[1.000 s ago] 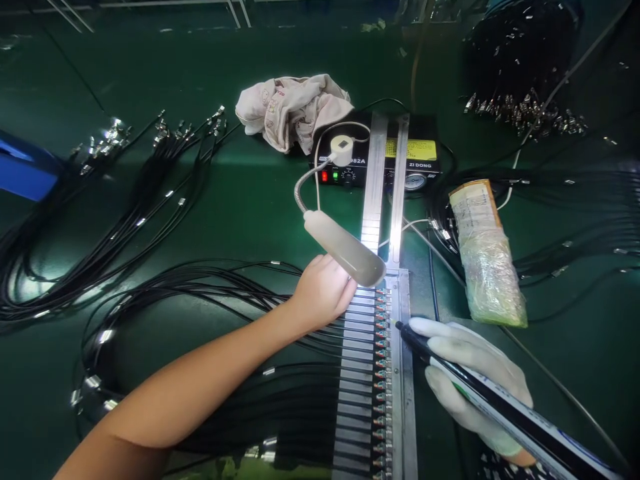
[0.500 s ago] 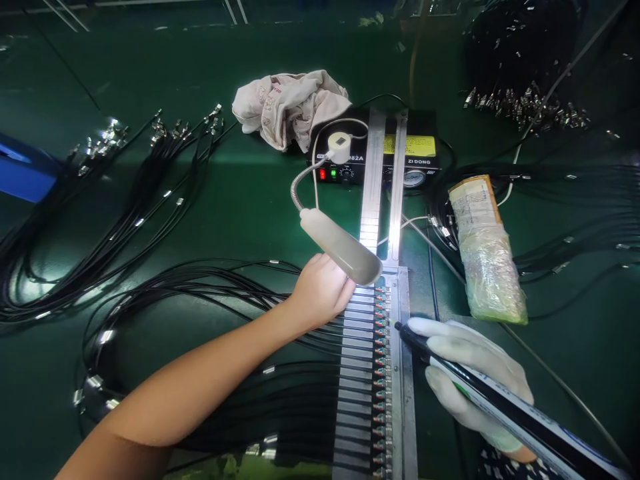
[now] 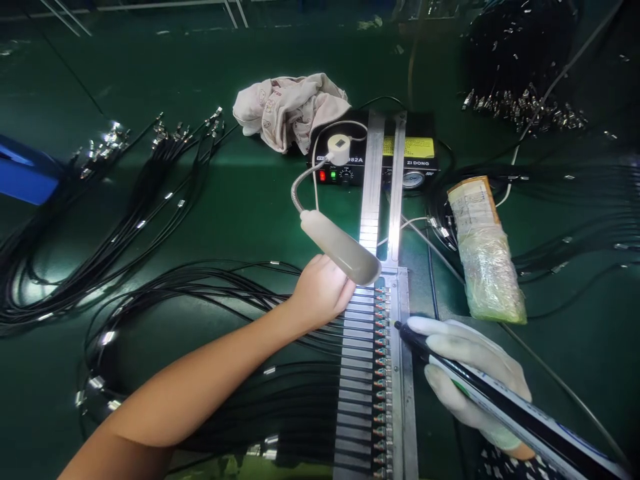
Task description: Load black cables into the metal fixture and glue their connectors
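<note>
My bare left hand (image 3: pixel 320 293) rests on the upper left edge of a slotted metal fixture (image 3: pixel 353 400). Its fingers look curled, and their tips are partly hidden under the lamp head (image 3: pixel 345 248). Black cables (image 3: pixel 215 273) run into the fixture's slots, with a column of small connector ends (image 3: pixel 380 373) along its right side. In a white glove, my right hand (image 3: pixel 475 373) is closed around a black-and-white dispensing syringe (image 3: pixel 505 397). The syringe slants up to the left, its nozzle over the connector ends near the fixture's upper part.
Behind the fixture stands a black dispenser controller (image 3: pixel 425 175) with a gauge and lit buttons. A crumpled cloth (image 3: pixel 293 110) lies beside it. A plastic-wrapped package (image 3: pixel 490 260) sits at right. Cable bundles (image 3: pixel 135 207) spread at left, near a blue bin (image 3: pixel 25 173).
Both hands, the syringe and the fixture stay nearly in place. The view has shifted only very slightly.
</note>
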Available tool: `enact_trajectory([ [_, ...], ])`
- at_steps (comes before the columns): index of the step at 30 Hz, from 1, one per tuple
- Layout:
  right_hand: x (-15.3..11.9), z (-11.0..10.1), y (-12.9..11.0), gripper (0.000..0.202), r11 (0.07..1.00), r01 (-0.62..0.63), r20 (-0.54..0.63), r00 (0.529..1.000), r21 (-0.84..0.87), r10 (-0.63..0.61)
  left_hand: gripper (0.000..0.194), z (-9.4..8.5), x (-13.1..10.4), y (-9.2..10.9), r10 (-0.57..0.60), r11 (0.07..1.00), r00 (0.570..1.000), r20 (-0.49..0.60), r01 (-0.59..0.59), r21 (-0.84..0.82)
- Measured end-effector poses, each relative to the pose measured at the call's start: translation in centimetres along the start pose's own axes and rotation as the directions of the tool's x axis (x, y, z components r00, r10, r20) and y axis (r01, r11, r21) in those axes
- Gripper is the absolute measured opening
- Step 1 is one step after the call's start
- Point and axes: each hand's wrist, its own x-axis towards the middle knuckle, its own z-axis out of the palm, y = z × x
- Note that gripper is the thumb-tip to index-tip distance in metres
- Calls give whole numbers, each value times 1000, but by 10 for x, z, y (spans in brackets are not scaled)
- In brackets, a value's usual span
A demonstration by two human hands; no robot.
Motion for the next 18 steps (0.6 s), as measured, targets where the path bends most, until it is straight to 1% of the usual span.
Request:
enact_trajectory([
  [6, 1, 1, 1, 25, 999, -28, 6, 1000, 31, 27, 19, 0, 0, 0, -5, 1000, 1000, -2, 5, 0],
  [13, 3, 1, 3, 26, 999, -35, -1, 999, 29, 35, 20, 0, 0, -1, 3, 1000, 1000, 0, -3, 10],
  [18, -3, -9, -4, 33, 996, 27, -7, 1000, 84, -26, 21, 0, 1, 0, 0, 999, 1000, -12, 0, 34],
])
